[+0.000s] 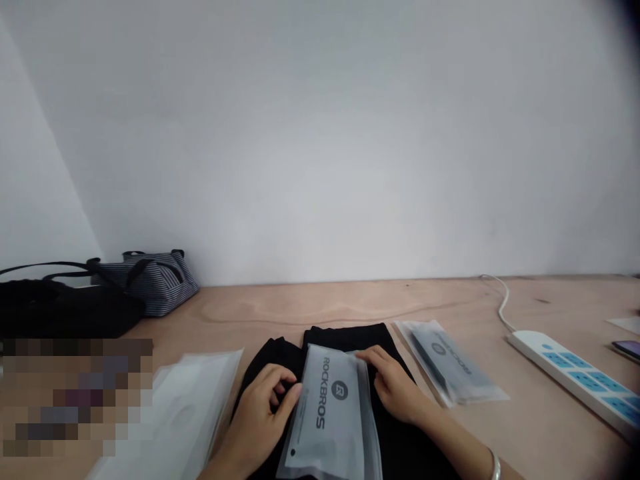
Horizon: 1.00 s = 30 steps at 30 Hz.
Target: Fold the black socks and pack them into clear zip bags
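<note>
A frosted plastic zip bag (345,427) printed with ROCKBROS lies lengthwise in front of me, something dark showing through its right edge. Under it is folded black fabric (370,333), probably a garment. My left hand (265,407) is at the bag's left edge, fingers loosely curled and thumb apart, pointing at the bag. Across the bag, my right hand (393,383) reaches in from the right. Its fingertips touch the upper right corner of the bag, with the thumb held away from them. Neither hand is visibly gripping the bag.
Frosted bags (185,400) lie stacked at left. Another ROCKBROS bag (450,363) with dark contents lies right of the fabric. Farther right are a white power strip (575,373) with its cord and a phone (627,349). A striped bag (163,283) and black bag (65,310) stand back left.
</note>
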{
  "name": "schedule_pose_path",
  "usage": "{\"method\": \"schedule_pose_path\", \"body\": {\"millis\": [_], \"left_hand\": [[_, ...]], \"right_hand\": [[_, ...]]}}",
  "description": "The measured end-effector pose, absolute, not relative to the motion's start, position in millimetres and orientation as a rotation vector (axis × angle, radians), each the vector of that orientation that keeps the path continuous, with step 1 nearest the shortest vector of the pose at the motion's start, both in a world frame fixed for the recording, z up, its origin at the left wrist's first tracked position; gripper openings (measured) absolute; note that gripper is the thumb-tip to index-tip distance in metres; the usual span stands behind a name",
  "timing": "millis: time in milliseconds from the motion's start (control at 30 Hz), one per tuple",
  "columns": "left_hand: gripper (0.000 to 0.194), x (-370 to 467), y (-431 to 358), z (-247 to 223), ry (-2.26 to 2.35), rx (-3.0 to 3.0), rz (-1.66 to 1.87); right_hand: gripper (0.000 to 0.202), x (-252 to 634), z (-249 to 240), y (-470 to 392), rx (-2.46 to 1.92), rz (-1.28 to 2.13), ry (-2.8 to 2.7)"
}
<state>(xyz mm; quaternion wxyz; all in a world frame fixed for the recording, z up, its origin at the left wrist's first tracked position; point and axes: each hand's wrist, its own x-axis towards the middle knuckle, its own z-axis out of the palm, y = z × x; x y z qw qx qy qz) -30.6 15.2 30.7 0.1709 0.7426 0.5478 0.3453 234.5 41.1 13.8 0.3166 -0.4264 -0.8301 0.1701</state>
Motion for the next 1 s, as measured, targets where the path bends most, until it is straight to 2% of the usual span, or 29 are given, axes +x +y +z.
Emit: {"method": "schedule_pose_path", "body": {"millis": [100,200,500,667,800,1000], "left_hand": [[0.024,-14.9,19.4,32.2,1.563,2.019,0.814],[0.028,-4.8,27.7,29.6,1.462,1.953,0.730],[0.029,-51.3,0.6,25.4,1.509,1.771,0.909],[0.036,-68.3,-1.7,31.9,1.856,2.184,0.829],[0.045,-29.7,10.7,38.4,1.889,2.518,0.602],[0.068,-3.4,15.1,15.0,1.878,2.576,0.316]], "right_hand": [[0.048,235.2,1.0,45.1,-1.311,0.321,-2.146],[0.047,233.6,-12.6,46.6,-1.492,0.190,-2.265],[0.052,233.2,-17.5,47.9,-1.712,0.083,-2.379],[0.049,231.5,-15.6,46.9,-1.732,0.061,-2.389],[0.047,231.8,-14.6,46.1,-1.718,0.060,-2.386],[0.047,236.8,-16.8,46.5,-1.656,0.065,-2.411]]}}
